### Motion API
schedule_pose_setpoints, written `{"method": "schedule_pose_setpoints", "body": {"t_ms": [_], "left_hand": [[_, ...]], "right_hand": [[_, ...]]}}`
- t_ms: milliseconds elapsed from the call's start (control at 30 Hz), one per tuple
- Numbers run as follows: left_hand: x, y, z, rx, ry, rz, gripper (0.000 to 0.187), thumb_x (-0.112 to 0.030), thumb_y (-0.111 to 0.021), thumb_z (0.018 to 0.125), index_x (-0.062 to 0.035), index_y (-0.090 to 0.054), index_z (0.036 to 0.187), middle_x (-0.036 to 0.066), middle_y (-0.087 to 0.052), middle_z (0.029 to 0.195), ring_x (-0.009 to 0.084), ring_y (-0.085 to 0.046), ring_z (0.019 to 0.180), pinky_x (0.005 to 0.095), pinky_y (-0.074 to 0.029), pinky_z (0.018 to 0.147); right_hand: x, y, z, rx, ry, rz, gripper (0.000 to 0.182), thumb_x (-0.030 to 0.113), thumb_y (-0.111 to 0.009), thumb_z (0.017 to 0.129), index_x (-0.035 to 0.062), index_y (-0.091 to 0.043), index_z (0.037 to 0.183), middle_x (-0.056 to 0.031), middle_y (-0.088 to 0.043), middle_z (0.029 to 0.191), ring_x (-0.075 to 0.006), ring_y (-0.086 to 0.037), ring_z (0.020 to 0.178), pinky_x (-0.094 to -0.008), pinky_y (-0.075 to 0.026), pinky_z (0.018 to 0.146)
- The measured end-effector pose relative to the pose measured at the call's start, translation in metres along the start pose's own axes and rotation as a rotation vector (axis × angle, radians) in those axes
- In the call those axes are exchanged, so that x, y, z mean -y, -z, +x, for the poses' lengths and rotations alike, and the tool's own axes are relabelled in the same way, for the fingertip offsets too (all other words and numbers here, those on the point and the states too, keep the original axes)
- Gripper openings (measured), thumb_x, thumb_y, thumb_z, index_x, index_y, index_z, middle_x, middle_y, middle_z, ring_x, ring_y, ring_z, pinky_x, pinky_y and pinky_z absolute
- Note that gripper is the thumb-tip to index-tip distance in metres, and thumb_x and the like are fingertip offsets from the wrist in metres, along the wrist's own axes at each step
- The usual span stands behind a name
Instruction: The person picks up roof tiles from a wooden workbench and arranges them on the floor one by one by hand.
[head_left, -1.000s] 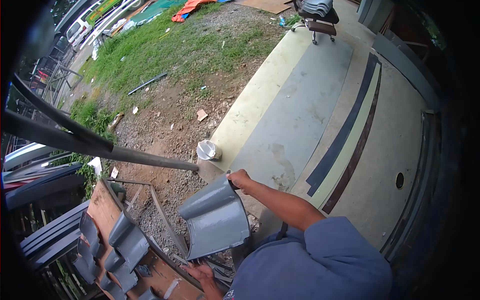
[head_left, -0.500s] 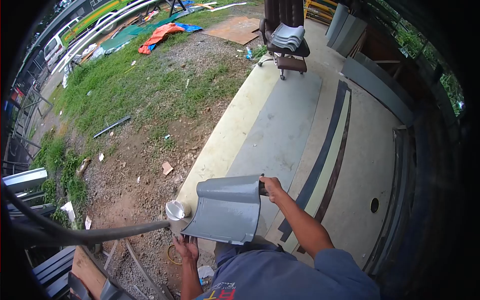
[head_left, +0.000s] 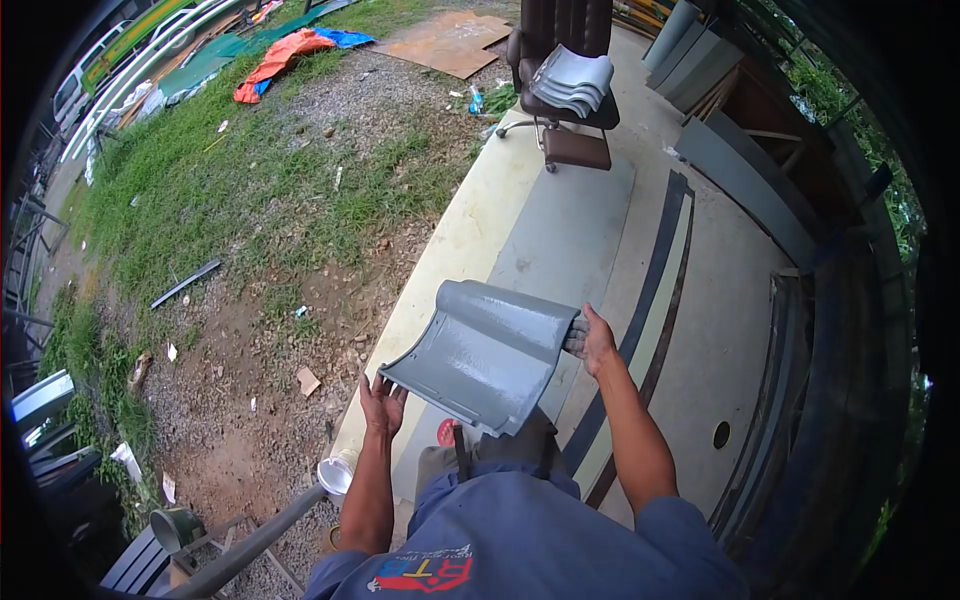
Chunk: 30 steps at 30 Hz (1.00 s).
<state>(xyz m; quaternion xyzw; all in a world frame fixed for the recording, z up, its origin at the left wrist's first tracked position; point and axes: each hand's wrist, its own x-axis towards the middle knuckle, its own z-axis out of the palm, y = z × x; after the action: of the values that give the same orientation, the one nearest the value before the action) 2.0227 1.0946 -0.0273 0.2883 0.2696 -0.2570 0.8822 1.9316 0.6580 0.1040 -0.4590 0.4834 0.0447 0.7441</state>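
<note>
A curved grey roof tile (head_left: 480,355) with a wet-looking sheen is held up in front of my body, its face upward. My left hand (head_left: 383,403) grips its lower left corner, the fingers partly under the edge. At the tile's right edge, my right hand (head_left: 594,342) holds on with its fingers reaching beneath. The tile touches nothing else that I can see. Further ahead, a stack of similar grey tiles (head_left: 572,82) rests on the seat of a brown office chair (head_left: 565,30).
A white bucket (head_left: 336,475) stands at the lower left beside a dark pole (head_left: 260,540). Flat sheets (head_left: 570,215) and long strips (head_left: 655,290) lie on the concrete floor. Grass and gravel spread to the left, with an orange tarp (head_left: 285,62) beyond.
Both hands have carried the tile up and to the right, away from the bucket. My view has shifted, and the chair with the stacked tiles appears slightly nearer.
</note>
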Motion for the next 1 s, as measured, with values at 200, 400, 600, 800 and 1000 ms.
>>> {"method": "schedule_pose_setpoints", "body": {"t_ms": [200,400,600,800,1000], "left_hand": [[0.002,-0.103,0.122,0.028,-0.084,0.262,0.061,-0.05,-0.052,0.097,-0.0068,-0.045,0.14,0.012,-0.048,0.14,0.0339,-0.043,0.128,0.0454,-0.031,0.113],[0.003,-0.19,0.236,-0.068,-0.114,0.351,0.066,-0.056,-0.053,0.094,-0.0061,-0.046,0.136,0.012,-0.048,0.135,0.034,-0.04,0.13,0.0469,-0.029,0.114],[-0.012,-0.244,0.389,-0.237,0.048,0.208,0.082,-0.073,-0.041,0.089,-0.0025,-0.049,0.132,0.017,-0.046,0.132,0.0375,-0.042,0.125,0.0503,-0.035,0.109],[-0.002,-0.248,0.578,-0.355,0.147,0.26,0.086,-0.071,-0.037,0.091,-0.0009,-0.039,0.142,0.022,-0.038,0.147,0.0396,-0.039,0.133,0.0508,-0.033,0.111],[0.022,-0.241,0.758,-0.504,0.157,0.244,0.078,-0.063,-0.037,0.094,-0.0008,-0.041,0.141,0.021,-0.043,0.143,0.0359,-0.045,0.128,0.0479,-0.036,0.108]], "right_hand": [[0.067,0.001,0.148,-0.051,-0.084,0.122,0.09,0.076,-0.044,0.086,-0.005,-0.055,0.124,-0.0079,-0.065,0.097,-0.0198,-0.062,0.084,-0.0346,-0.046,0.085],[0.142,0.001,0.28,-0.024,-0.21,0.135,0.104,0.083,-0.042,0.081,-0.008,-0.045,0.133,-0.0102,-0.063,0.101,-0.0225,-0.062,0.089,-0.0369,-0.044,0.091],[0.203,-0.02,0.42,-0.109,-0.337,0.133,0.112,0.087,-0.04,0.078,-0.0072,-0.042,0.139,-0.0172,-0.057,0.124,-0.0304,-0.057,0.109,-0.0414,-0.039,0.102],[0.212,-0.033,0.588,-0.189,-0.407,0.148,0.116,0.089,-0.036,0.077,-0.0062,-0.036,0.143,-0.021,-0.049,0.136,-0.0368,-0.048,0.123,-0.0457,-0.031,0.108],[0.236,-0.057,0.749,-0.171,-0.425,0.145,0.121,0.089,-0.034,0.076,-0.0072,-0.025,0.149,-0.0261,-0.032,0.151,-0.0424,-0.032,0.138,-0.0481,-0.016,0.116]]}}
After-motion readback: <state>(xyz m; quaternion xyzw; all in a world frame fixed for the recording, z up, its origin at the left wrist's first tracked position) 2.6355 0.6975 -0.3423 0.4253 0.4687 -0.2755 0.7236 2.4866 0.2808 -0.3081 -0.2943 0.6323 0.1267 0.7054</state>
